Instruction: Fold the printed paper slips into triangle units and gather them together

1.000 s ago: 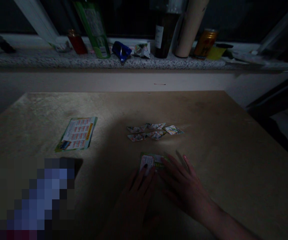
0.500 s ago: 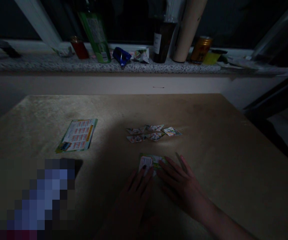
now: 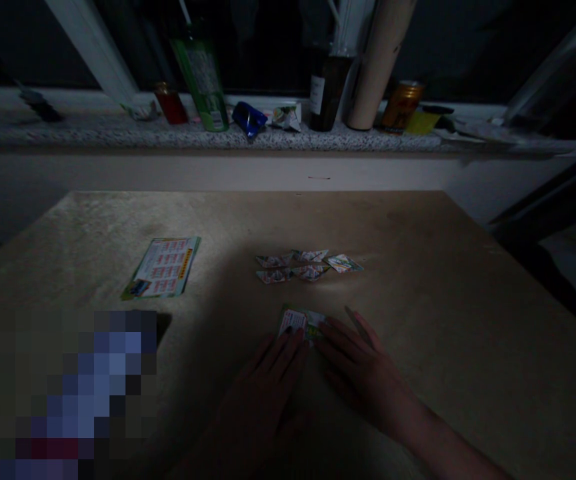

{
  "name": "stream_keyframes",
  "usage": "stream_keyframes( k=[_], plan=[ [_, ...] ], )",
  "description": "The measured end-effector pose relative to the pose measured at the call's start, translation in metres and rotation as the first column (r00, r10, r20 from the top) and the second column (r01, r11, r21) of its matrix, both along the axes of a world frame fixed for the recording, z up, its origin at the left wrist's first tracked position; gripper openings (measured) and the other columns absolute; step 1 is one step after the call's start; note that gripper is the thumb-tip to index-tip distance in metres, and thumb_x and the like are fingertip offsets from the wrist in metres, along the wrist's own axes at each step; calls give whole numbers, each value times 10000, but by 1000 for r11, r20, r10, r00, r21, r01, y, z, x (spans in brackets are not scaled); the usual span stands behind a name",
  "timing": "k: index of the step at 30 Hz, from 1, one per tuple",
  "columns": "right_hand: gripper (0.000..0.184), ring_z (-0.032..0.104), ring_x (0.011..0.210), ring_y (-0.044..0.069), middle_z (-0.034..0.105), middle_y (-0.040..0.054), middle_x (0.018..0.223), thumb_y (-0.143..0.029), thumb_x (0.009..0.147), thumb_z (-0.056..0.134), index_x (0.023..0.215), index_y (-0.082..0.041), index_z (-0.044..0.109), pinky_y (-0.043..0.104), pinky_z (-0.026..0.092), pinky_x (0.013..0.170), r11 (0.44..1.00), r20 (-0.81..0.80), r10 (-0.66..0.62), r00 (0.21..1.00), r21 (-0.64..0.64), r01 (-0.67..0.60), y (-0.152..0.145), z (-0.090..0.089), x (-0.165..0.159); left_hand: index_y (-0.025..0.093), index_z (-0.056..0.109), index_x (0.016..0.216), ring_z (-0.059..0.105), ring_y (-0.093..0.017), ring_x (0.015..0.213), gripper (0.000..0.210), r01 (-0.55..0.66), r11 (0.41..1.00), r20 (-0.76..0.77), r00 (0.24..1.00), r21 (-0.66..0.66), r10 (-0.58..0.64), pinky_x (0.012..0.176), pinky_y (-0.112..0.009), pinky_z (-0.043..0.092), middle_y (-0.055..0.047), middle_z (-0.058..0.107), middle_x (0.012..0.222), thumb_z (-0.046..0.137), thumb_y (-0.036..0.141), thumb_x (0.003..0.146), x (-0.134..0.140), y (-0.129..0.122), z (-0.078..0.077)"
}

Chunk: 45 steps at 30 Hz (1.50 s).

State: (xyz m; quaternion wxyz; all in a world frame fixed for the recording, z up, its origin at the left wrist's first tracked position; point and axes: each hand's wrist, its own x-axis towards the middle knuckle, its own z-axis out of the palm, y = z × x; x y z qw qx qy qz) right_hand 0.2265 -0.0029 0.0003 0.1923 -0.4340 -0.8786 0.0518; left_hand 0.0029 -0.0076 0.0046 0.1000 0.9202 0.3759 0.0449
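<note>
A printed sheet of paper (image 3: 295, 320), white, green and red, lies on the table before me and looks folded. My left hand (image 3: 273, 373) rests flat on its near left part, fingers stretched out. On its right part lies my right hand (image 3: 355, 357), fingers extended and thumb side hidden. Both palms face down and cover much of the sheet. Just beyond it, several small folded paper pieces (image 3: 310, 273) form two short rows, with a diamond-shaped folded piece (image 3: 345, 263) at their right end.
A stack of printed sheets (image 3: 163, 267) lies at the left. Nearer me is a pixelated, blurred object (image 3: 103, 373). Along the granite windowsill (image 3: 268, 141) stand a green bottle (image 3: 205, 87), a dark bottle (image 3: 327, 93), a cardboard tube (image 3: 378, 67) and a gold can (image 3: 402, 107).
The whole view has shifted slightly. My right hand has moved a little over the sheet, its fingers covering more of the right edge. My left hand stays in nearly the same place.
</note>
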Motion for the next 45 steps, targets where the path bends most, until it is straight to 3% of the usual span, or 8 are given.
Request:
stream_keyframes(
  k=[8, 12, 15, 22, 26, 32, 39, 45],
  plan=[
    [296, 554, 1118, 222, 675, 40, 1112, -187, 888, 523, 1180, -199, 572, 545, 254, 1097, 993, -42, 90, 995, 79, -87, 9, 5, 2, 141, 591, 1144, 592, -259, 1056, 278, -43, 978, -75, 995, 203, 59, 923, -422, 433, -97, 642, 1164, 503, 176, 883, 23, 21, 13],
    [192, 597, 1022, 206, 708, 39, 987, -182, 892, 518, 1048, -183, 629, 464, 301, 1085, 955, 34, 250, 968, 159, -252, 28, 9, 4, 120, 610, 1065, 630, -226, 962, 226, 53, 959, -106, 994, 277, -24, 869, -375, 467, -76, 682, 1059, 523, 88, 859, 22, 33, 13],
    [207, 585, 1039, 212, 687, 45, 1062, -228, 886, 530, 1066, -187, 624, 420, 369, 1041, 946, 37, 299, 953, 122, -302, 42, 7, 3, 111, 604, 1052, 637, -214, 963, 211, 130, 935, -78, 991, 331, -111, 859, -349, 474, -83, 687, 1059, 524, 77, 860, 13, 40, 11],
    [230, 607, 1006, 191, 696, 52, 1048, -188, 885, 537, 1104, -186, 608, 382, 439, 956, 951, -132, 290, 948, 150, -270, 51, -3, 4, 111, 569, 1129, 662, -196, 945, 281, 159, 915, 62, 979, 371, -195, 822, -340, 507, -81, 700, 1065, 398, 52, 913, 1, 48, 5],
    [184, 642, 874, 181, 717, 49, 913, -160, 892, 515, 1032, -200, 627, 353, 495, 824, 961, -272, 276, 922, 93, -260, 48, 3, 5, 150, 566, 1142, 665, -154, 933, 291, 124, 953, 193, 964, 277, -182, 853, -299, 495, -59, 708, 1043, 361, 90, 944, 3, 45, 8],
    [120, 643, 682, 173, 699, 37, 748, -225, 878, 552, 921, -212, 664, 309, 504, 643, 985, -532, 60, 845, -106, -137, 41, 12, 2, 223, 597, 1099, 675, -161, 863, 217, -104, 991, 455, 889, 87, 54, 850, -318, 499, -15, 721, 988, 501, 280, 913, 6, 41, 12],
    [99, 654, 610, 165, 706, 16, 710, -293, 798, 630, 804, -206, 676, 233, 508, 525, 911, -610, -299, 734, -412, 29, 37, 12, -3, 239, 608, 1074, 670, -182, 865, 235, -356, 893, 580, 679, -277, 450, 821, -352, 528, 7, 714, 945, 580, 312, 853, 9, 44, 17],
    [147, 605, 593, 166, 648, 21, 651, -328, 772, 648, 739, -185, 644, 237, 456, 489, 889, -598, -412, 688, -429, 160, 39, 10, -6, 239, 561, 1114, 620, -181, 998, 258, -314, 880, 674, 566, -357, 475, 840, -347, 534, -30, 611, 1157, 559, 248, 856, 13, 47, 14]
  ],
)
